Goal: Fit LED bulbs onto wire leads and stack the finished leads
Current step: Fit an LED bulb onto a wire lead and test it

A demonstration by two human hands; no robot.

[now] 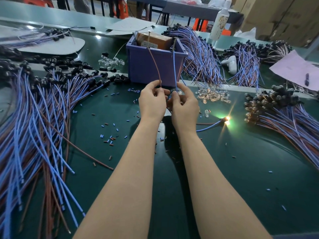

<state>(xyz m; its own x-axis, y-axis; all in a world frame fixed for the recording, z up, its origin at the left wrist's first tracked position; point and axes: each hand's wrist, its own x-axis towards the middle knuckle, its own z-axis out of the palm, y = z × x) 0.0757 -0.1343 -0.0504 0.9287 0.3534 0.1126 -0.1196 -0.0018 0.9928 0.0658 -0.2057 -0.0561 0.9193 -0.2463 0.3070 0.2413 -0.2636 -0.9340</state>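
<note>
Two bare forearms reach out over a dark green table (224, 169) covered in wire leads. The left hand (151, 102) has its fingers curled, and thumb and fingertips pinch a thin brown wire (155, 66). The right hand (184, 106), almost touching the left, is curled the same way and pinches a blue wire (174, 69). Both wires rise from the fingertips towards the top edge of a purple box (141, 66) just beyond the hands. Where the two wires meet is hidden between the palms, and it is unclear whether a bulb is fitted there.

The wires look very light and bendy but springy enough to stand up alone, so they are best held low, close to the joint. The small clear bulbs (214, 95), heaped just beyond the right hand, are likely glassy, slippery and fragile, and call for a gentle fingertip grip.

Further right of the right hand lies a stack of finished leads (269, 107), with one lit lead (226, 119) glowing nearer. A big spread of leads without bulbs (51, 94) lies left of the left hand.
</note>
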